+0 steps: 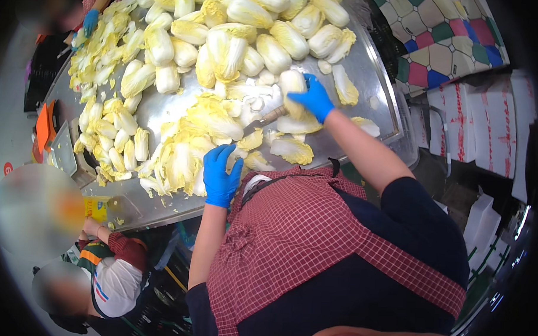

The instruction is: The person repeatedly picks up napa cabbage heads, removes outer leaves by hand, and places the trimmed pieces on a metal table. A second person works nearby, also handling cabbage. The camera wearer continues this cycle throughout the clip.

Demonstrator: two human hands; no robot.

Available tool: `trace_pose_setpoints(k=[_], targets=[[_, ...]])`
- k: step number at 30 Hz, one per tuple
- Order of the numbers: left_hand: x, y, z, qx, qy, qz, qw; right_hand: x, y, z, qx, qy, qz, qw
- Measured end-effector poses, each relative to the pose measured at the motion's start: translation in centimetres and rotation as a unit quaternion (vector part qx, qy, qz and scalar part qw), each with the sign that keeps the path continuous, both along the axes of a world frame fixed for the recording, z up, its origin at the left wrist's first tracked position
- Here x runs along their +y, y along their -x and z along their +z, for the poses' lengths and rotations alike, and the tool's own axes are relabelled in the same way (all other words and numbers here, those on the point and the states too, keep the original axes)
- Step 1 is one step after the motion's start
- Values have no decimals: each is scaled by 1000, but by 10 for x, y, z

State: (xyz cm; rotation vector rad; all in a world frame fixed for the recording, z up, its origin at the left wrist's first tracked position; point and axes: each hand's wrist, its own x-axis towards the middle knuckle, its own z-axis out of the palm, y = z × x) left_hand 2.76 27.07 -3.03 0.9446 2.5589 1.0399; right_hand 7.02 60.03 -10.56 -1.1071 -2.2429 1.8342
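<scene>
My right hand (pixel 313 98), in a blue glove, grips a napa cabbage (pixel 292 86) at the right of the steel table (pixel 153 106). Just below it, a knife with a wooden handle (pixel 274 115) lies among cut stem ends and loose leaves, its blade pointing left. My left hand (pixel 222 173), also in a blue glove, is at the table's near edge with its fingers apart and curved, holding nothing. Beside it on the left is a heap of loose yellow cabbage leaves (pixel 180 160). Whole napa cabbages (pixel 248 11) are piled across the far side.
Small trimmed cabbages (pixel 119 138) lie on the left of the table. A co-worker's gloved hand (pixel 91 22) is by leaves at the far left; another person (pixel 118 278) is at the lower left. White foam boxes (pixel 492 127) and a patterned cover (pixel 447 36) are at the right.
</scene>
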Motion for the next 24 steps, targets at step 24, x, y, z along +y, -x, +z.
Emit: trace_pose_setpoints(k=[24], targets=[[13,14,47,-424,-291,253,819,-147,46,90,43,288,289,912]])
